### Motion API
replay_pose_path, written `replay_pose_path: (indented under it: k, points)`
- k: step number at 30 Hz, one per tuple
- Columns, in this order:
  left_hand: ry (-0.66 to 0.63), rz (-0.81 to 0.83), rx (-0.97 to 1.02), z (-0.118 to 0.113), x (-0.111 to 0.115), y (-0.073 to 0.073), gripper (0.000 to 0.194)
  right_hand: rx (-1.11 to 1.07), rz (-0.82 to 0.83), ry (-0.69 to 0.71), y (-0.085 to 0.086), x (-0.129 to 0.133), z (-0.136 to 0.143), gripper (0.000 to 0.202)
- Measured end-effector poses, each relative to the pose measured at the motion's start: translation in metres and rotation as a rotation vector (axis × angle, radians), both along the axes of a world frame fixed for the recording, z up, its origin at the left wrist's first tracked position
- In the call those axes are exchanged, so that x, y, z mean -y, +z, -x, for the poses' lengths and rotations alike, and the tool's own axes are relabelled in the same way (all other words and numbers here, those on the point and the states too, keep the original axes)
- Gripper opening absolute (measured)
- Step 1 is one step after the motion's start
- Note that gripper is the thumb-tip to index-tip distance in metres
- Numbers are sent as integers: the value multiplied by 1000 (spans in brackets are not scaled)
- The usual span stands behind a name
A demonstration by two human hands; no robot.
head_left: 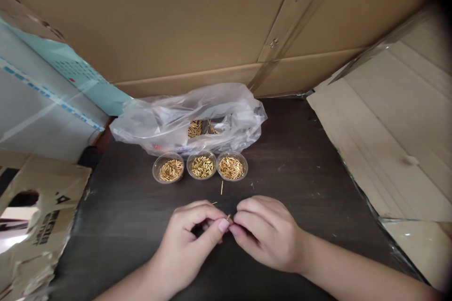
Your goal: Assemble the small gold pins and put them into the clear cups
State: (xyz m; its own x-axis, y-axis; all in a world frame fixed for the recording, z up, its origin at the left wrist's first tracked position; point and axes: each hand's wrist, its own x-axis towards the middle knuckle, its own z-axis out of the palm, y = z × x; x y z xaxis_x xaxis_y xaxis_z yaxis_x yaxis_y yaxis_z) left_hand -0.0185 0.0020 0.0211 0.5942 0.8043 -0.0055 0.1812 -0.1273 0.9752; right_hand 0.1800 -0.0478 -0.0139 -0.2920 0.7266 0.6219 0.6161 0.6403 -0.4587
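My left hand and my right hand meet fingertip to fingertip low over the dark table. Between the pinched fingers a tiny gold pin shows; both hands grip it. Just beyond the hands stand three small clear cups of gold pins: a left cup, a middle cup and a right cup. One loose gold pin lies on the table between the cups and my hands. Behind the cups sits a crumpled clear plastic bag with more gold pins inside.
Cardboard sheets wall in the table at the back and on the right. A torn printed cardboard box lies at the left edge, with a pale blue-white panel above it.
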Motion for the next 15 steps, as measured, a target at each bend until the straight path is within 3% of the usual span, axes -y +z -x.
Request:
replay_pose_path:
  k: [5,8,15]
  points:
    - [-6,278,115,-2,1,-3,23,-122,-67,123,-4,3,-2,17]
    - [-5,352,132,-2,1,-5,24,-156,-51,149,-2,3,-3,20]
    - [-20,89,20,0,-4,-1,21,-172,-32,171,-2,0,-4,27]
